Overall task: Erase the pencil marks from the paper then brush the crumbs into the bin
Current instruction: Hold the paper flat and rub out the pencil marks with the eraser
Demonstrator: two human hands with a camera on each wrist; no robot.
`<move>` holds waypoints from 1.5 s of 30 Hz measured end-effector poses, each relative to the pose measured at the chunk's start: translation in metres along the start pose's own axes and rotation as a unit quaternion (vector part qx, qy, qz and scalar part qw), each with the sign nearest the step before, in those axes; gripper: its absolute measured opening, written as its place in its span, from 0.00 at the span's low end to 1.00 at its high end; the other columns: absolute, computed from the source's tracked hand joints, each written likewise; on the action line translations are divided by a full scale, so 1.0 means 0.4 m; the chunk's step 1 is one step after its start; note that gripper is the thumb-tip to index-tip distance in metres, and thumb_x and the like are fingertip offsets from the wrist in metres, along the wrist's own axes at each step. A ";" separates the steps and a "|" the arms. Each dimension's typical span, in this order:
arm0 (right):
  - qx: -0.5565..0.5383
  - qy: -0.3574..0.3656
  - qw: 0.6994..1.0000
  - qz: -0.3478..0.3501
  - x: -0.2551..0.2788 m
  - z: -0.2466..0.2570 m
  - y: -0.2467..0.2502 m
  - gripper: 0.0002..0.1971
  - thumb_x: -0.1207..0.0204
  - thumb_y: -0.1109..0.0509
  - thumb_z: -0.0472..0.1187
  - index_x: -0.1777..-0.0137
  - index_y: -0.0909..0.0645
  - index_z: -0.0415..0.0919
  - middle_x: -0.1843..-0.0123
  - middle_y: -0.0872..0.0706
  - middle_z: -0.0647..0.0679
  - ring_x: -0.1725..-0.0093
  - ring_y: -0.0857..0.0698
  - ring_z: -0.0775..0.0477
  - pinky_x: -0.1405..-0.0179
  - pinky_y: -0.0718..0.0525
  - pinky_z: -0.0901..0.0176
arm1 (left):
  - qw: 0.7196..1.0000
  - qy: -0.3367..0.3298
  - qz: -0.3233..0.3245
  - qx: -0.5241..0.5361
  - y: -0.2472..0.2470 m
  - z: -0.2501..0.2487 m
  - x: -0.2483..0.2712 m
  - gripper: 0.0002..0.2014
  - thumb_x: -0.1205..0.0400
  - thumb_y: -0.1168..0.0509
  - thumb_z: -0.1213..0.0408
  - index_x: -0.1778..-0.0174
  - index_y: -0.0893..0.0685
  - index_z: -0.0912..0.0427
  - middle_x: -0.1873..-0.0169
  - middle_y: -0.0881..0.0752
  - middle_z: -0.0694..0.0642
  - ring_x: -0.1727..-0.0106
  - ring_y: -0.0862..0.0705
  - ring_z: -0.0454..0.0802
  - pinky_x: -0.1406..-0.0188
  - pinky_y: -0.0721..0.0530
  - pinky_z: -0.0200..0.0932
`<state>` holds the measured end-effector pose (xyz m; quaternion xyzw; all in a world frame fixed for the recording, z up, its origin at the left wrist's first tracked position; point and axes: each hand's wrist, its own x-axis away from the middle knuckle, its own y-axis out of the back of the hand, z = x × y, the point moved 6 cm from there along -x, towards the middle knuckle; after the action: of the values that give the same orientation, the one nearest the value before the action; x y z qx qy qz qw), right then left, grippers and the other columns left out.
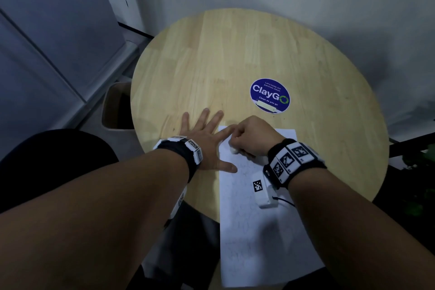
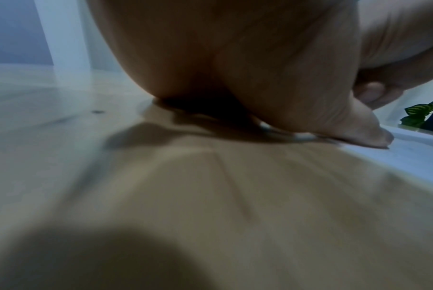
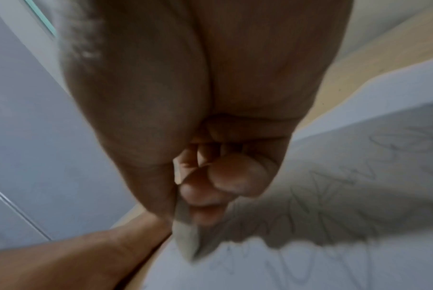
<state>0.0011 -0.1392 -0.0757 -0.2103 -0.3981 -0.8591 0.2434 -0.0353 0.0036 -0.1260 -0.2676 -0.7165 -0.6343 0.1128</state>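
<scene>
**Inspector:** Paper (image 1: 259,231), white, flat, rectangular, lies under both hands on the round pale wooden counter (image 1: 211,59); its near end overhangs the counter's edge. Faint pencil marks (image 3: 334,196), zigzags and loops, cover the sheet beneath the right wrist.

**Clerk:** State of the hands?

**Inspector:** Left hand (image 1: 207,139) is flat and released, fingers spread. Its thumb and index finger rest on the sheet's left edge; the other fingers lie on bare wood. Right hand (image 1: 251,139) is clenched round a small pale eraser (image 3: 185,241), blunt and wedge-like in the right wrist view, its tip meeting the sheet just beside the left index finger.

**Clerk:** Surroundings?

**Inspector:** A round blue sticker (image 1: 270,95) reading "ClayGo" sits on the wood beyond the right hand. A pale bin (image 1: 113,106), open-topped, stands on the floor left of the left hand, partly hidden by the counter's rim. Green leaves (image 2: 418,113) show to the right of the sheet. Both wrists carry black bands with white coded tiles. The right wrist hides part of the sheet.
</scene>
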 end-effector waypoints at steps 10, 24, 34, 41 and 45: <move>-0.073 0.007 0.996 -0.046 0.005 0.001 -0.019 0.08 0.24 0.28 0.30 0.62 0.09 0.37 0.70 0.09 0.38 0.74 0.18 0.40 0.71 0.18 0.49 | 1.000 -0.002 -0.011 0.004 -0.003 0.000 -0.003 0.62 0.40 0.48 0.06 0.17 0.75 0.23 0.13 0.79 0.45 0.13 0.81 0.59 0.23 0.73 0.85; -0.102 0.011 0.994 -0.023 0.021 -0.008 -0.075 0.06 0.25 0.28 0.29 0.61 0.12 0.36 0.71 0.12 0.34 0.77 0.20 0.41 0.75 0.22 0.52 | 1.000 -0.003 -0.012 0.005 0.001 -0.001 0.005 0.62 0.38 0.47 0.07 0.13 0.69 0.26 0.12 0.78 0.45 0.12 0.80 0.60 0.22 0.70 0.86; -0.074 0.002 0.997 -0.016 0.003 -0.024 -0.041 0.08 0.24 0.26 0.32 0.64 0.11 0.37 0.69 0.11 0.33 0.75 0.20 0.42 0.71 0.21 0.50 | 1.000 -0.002 -0.012 0.001 -0.001 -0.001 0.000 0.63 0.39 0.48 0.06 0.14 0.71 0.26 0.12 0.78 0.45 0.12 0.80 0.60 0.22 0.71 0.86; -0.015 -0.027 0.999 0.015 0.007 -0.027 0.006 0.06 0.24 0.25 0.31 0.62 0.10 0.34 0.71 0.13 0.36 0.74 0.20 0.42 0.70 0.21 0.50 | 1.000 0.004 -0.009 0.001 -0.002 0.001 -0.001 0.62 0.39 0.49 0.06 0.15 0.72 0.24 0.12 0.79 0.45 0.13 0.81 0.60 0.23 0.74 0.85; -0.020 0.014 0.997 -0.073 -0.005 -0.008 0.029 0.07 0.21 0.25 0.33 0.60 0.09 0.39 0.69 0.09 0.40 0.75 0.16 0.43 0.73 0.15 0.51 | 1.000 0.004 -0.005 -0.003 0.002 -0.002 0.000 0.62 0.38 0.48 0.07 0.14 0.72 0.25 0.12 0.79 0.45 0.13 0.82 0.59 0.23 0.74 0.85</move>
<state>0.0091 -0.1478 -0.0719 -0.1737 -0.3916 -0.8851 0.1816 -0.0350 0.0029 -0.1253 -0.2619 -0.7152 -0.6383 0.1117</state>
